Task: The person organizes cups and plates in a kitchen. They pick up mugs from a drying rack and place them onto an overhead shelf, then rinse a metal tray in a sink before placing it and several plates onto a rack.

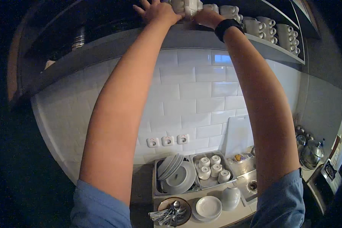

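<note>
Both my arms reach up to a shelf [140, 36] at the top of the view. My left hand [159, 13] has its fingers spread, with the thumb beside a group of white cups [186, 7] at the upper edge. On the other side of these cups is my right hand [209, 18], against or very close to them. Its fingers are hidden, so a grip cannot be made out. A black band [228, 28] circles my right wrist. More stacked white mugs [252, 27] stand on the shelf to the right of it.
Below, a metal tray [155, 178] holds plates [178, 178]; another [205, 185] holds upturned cups [216, 170]. Cutlery [171, 214] on a brown-rimmed plate, small plates [208, 207] and a white jug [230, 198] stand on the counter near a sink [247, 182]. A kettle [312, 154] stands right.
</note>
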A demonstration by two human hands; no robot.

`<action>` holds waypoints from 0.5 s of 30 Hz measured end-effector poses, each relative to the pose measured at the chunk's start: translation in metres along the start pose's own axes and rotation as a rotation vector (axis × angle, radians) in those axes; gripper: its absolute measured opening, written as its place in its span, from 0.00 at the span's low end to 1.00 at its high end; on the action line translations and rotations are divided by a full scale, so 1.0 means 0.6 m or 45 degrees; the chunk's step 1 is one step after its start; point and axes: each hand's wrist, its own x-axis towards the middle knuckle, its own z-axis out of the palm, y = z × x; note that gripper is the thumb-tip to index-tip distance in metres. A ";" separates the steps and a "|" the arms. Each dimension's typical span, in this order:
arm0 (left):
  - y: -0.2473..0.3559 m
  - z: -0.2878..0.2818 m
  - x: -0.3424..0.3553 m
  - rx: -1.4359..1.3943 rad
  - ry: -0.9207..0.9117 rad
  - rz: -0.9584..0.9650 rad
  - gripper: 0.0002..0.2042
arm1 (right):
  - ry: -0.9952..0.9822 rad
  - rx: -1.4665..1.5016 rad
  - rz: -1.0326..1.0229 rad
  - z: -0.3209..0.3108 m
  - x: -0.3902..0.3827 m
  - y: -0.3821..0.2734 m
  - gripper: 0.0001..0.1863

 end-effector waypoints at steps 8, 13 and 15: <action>-0.019 0.011 -0.004 0.027 -0.027 -0.045 0.27 | 0.274 0.599 0.393 -0.033 -0.079 -0.093 0.18; -0.025 0.018 0.016 -0.277 0.006 0.030 0.31 | 0.761 0.600 0.175 -0.066 -0.194 -0.137 0.25; -0.078 0.037 0.025 -0.349 0.256 0.171 0.31 | 0.788 0.567 0.074 -0.071 -0.248 -0.194 0.25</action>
